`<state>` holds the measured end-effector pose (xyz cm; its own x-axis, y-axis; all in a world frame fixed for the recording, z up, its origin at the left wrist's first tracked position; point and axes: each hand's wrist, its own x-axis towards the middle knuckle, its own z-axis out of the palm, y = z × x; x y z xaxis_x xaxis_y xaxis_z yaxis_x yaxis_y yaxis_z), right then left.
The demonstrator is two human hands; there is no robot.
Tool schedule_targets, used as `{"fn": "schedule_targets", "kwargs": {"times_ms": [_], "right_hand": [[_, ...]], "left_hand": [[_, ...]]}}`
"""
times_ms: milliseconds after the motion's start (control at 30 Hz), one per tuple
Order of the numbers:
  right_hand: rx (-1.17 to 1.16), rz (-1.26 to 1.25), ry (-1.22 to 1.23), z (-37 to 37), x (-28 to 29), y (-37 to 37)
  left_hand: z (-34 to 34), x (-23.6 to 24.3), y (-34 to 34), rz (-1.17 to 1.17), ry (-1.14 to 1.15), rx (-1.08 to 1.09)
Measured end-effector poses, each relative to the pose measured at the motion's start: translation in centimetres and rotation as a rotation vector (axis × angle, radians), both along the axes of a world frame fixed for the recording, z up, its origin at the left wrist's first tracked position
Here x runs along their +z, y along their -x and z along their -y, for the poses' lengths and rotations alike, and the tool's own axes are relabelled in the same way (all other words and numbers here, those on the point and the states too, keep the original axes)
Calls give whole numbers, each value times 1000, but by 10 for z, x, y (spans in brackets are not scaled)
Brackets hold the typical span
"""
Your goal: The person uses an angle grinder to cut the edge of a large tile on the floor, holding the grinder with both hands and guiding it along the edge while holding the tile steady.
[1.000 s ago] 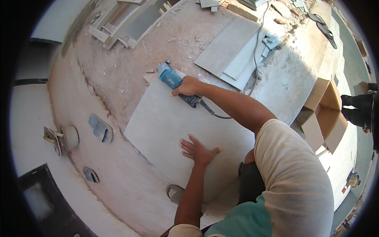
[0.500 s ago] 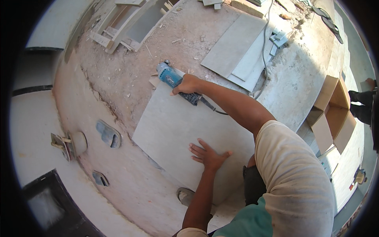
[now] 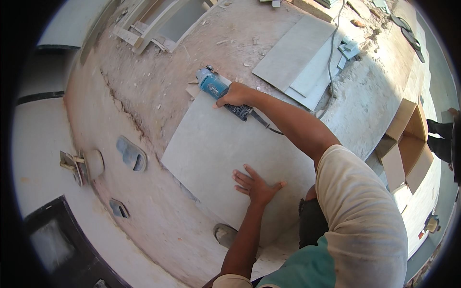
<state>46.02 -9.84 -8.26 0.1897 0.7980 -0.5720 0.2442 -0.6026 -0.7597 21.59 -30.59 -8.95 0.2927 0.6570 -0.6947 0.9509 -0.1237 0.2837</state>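
Observation:
A blue angle grinder (image 3: 214,87) is gripped by my right hand (image 3: 234,94), whose fingers wrap round its body. The tool's head lies at the far edge of a large grey tile (image 3: 201,144), and its dark cord runs back under my right forearm. Whether the disc touches the tile cannot be made out. My left hand (image 3: 260,188) rests flat on the near part of the same tile with its fingers spread. Under the tile's far corner a bit of cardboard (image 3: 193,90) sticks out.
More grey tiles (image 3: 291,53) lie stacked at the far right, with a cable (image 3: 331,72) across them. An open cardboard box (image 3: 408,141) stands to the right, near another person's legs (image 3: 441,137). Slippers (image 3: 131,153) and a bucket (image 3: 92,164) are at the left. A wooden frame (image 3: 153,26) lies far left.
The view has shifted slightly, so the far tiles and box sit a little lower and further right. Both hands keep their places on the grinder and the tile.

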Motion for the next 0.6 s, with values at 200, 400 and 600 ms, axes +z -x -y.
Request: {"fn": "schedule_targets", "kwargs": {"times_ms": [200, 400, 600], "right_hand": [[13, -21, 30, -2, 9, 0], [43, -71, -6, -2, -2, 6], [21, 66, -49, -7, 7, 16]], "left_hand": [[1, -4, 3, 10, -25, -9], [0, -5, 2, -1, -20, -9], [0, -3, 2, 13, -13, -5]]}}
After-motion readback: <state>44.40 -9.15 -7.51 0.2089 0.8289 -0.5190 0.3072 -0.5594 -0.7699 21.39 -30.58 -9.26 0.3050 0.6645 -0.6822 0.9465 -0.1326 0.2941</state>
